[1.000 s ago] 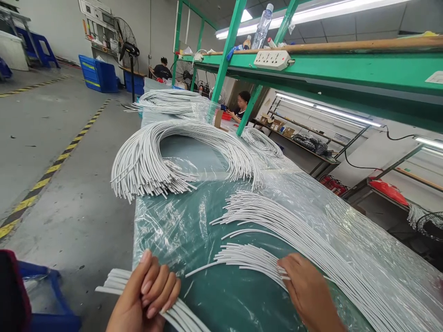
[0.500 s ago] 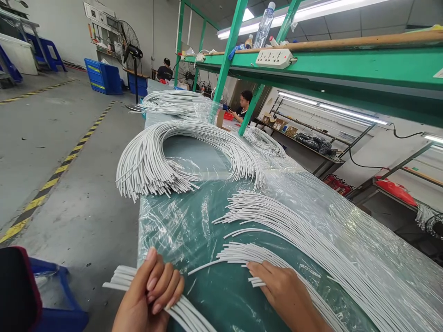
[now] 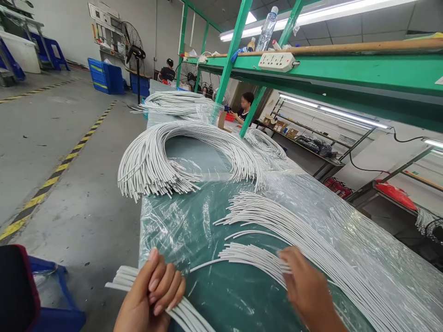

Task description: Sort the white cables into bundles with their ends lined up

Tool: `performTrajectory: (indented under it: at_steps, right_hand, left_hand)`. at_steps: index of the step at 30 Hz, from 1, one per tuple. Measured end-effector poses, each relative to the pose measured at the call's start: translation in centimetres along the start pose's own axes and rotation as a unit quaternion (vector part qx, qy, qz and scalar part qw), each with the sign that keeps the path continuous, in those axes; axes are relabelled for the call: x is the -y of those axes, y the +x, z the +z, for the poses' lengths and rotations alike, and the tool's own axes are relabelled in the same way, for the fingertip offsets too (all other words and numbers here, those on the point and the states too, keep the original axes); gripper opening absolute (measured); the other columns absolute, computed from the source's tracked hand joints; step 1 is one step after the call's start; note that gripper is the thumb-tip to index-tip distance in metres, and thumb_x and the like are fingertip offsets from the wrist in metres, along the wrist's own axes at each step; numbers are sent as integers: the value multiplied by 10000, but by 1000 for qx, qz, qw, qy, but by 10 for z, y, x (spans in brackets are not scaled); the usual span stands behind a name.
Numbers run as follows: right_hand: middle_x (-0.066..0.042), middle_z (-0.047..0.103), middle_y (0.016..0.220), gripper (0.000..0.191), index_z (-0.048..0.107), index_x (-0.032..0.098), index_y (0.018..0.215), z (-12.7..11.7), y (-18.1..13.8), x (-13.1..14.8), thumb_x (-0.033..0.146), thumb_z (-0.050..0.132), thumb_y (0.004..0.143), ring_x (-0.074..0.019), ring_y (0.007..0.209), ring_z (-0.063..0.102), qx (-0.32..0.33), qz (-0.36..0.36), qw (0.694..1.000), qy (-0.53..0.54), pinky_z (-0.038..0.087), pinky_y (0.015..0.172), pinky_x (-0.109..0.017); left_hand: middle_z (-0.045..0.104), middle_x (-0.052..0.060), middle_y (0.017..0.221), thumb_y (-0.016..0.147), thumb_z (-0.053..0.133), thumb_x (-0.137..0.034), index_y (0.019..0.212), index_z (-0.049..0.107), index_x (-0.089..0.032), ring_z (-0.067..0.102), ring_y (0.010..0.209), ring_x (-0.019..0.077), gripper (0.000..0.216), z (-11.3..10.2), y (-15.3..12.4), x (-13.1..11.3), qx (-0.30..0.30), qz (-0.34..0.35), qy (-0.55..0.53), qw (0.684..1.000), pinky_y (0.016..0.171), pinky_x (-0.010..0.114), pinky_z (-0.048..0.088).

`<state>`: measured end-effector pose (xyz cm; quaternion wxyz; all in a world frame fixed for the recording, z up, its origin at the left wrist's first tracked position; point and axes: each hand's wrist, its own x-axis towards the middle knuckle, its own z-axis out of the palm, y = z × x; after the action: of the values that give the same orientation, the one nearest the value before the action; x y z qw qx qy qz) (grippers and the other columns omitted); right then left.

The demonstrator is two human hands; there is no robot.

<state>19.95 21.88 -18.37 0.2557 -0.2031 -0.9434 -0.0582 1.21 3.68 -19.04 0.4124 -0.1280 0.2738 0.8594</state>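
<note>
My left hand (image 3: 150,288) is closed in a fist around a bundle of white cables (image 3: 190,316). Their cut ends (image 3: 121,278) stick out on its left side, over the table edge. My right hand (image 3: 306,283), slightly blurred, curls over a smaller group of white cables (image 3: 252,257) lying on the table. Cable ends show at its fingertips; how many it grips is hidden. One stray cable (image 3: 207,264) reaches left from that group. Just behind lies a larger row of white cables (image 3: 277,214), running toward the lower right.
A big looped bundle of white cables (image 3: 148,161) lies further up the plastic-covered table (image 3: 180,221), with another bundle (image 3: 173,102) behind it. A green shelf frame (image 3: 346,69) with a power strip (image 3: 277,61) overhangs the right side. A blue stool (image 3: 64,318) stands at lower left.
My right hand has moved right along the smaller group of cables and turned more upright. The short ends that stuck out below its fingers no longer show there. My left hand keeps its grip.
</note>
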Motion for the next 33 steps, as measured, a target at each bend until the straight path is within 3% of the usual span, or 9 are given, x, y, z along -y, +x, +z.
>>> performTrajectory:
  at_steps: [4, 6, 8, 11, 14, 19, 25, 29, 33]
  right_hand:
    - [49, 381, 494, 351, 392, 223, 683, -23, 7, -22, 422, 228, 921, -114, 399, 394, -2, 235, 963, 129, 311, 394, -208]
    - [60, 347, 446, 360, 434, 225, 715, -27, 12, -26, 469, 248, 903, -119, 369, 361, 58, 271, 952, 127, 261, 373, -206]
    - [41, 413, 429, 296, 522, 226, 737, -27, 16, -26, 449, 371, 862, -146, 383, 411, 144, 254, 956, 20, 240, 390, -217]
    - [-41, 620, 562, 181, 640, 226, 750, -25, 20, -23, 269, 476, 813, -234, 525, 576, 257, 220, 933, -126, 299, 447, -257]
    - [-45, 701, 799, 241, 679, 251, 886, -25, 20, -21, 174, 467, 804, -248, 710, 648, 302, 189, 930, -92, 412, 553, -288]
    - [3, 691, 937, 259, 668, 280, 964, -17, 16, -4, 264, 458, 812, -179, 733, 662, 265, 197, 938, 108, 501, 622, -255]
    - [24, 626, 1108, 542, 553, 293, 1176, 14, 7, 27, 37, 422, 716, -194, 964, 610, 260, 75, 955, 122, 494, 814, -319]
    - [15, 651, 992, 628, 507, 312, 1209, 27, -1, 27, -10, 399, 681, -187, 784, 653, 239, 15, 969, 56, 518, 629, -282]
    - [9, 632, 864, 488, 553, 278, 1093, 30, -1, 29, 24, 432, 695, -165, 612, 636, 183, -18, 983, 0, 436, 468, -239]
  left_hand:
    - [227, -69, 379, 685, 675, -303, 428, 361, -177, 86, 392, 64, 424, 1, 2, 0, 7, 2, -4, 1000, 305, 224, 307]
    - [224, -68, 377, 694, 664, -306, 426, 363, -176, 82, 394, 65, 423, 1, 2, 0, 0, -1, -2, 1000, 302, 224, 305]
    - [225, -68, 374, 692, 662, -308, 420, 361, -175, 70, 398, 64, 427, 3, 1, 0, -4, 0, -4, 1000, 297, 222, 300]
    - [226, -70, 371, 667, 681, -303, 416, 362, -174, 57, 405, 62, 427, 5, 0, -1, -7, 1, -6, 1000, 291, 218, 295]
    - [227, -71, 371, 650, 697, -297, 418, 364, -176, 54, 408, 63, 424, 6, 1, -1, -11, 8, -5, 1000, 286, 218, 290]
    - [218, -73, 375, 669, 686, -298, 428, 367, -178, 72, 392, 62, 417, 2, 3, 0, 3, 6, -9, 1000, 294, 218, 296]
    - [239, -65, 387, 707, 661, -354, 436, 374, -177, 96, 391, 65, 433, -2, 2, 0, 22, -3, -4, 1000, 314, 223, 309]
    - [235, -69, 394, 688, 677, -396, 443, 378, -175, 87, 401, 64, 446, -1, 2, 0, 29, 1, -5, 1000, 319, 221, 315]
    - [235, -71, 396, 666, 702, -365, 446, 374, -175, 91, 403, 64, 438, -2, 1, 0, 28, 0, -3, 1000, 323, 221, 312]
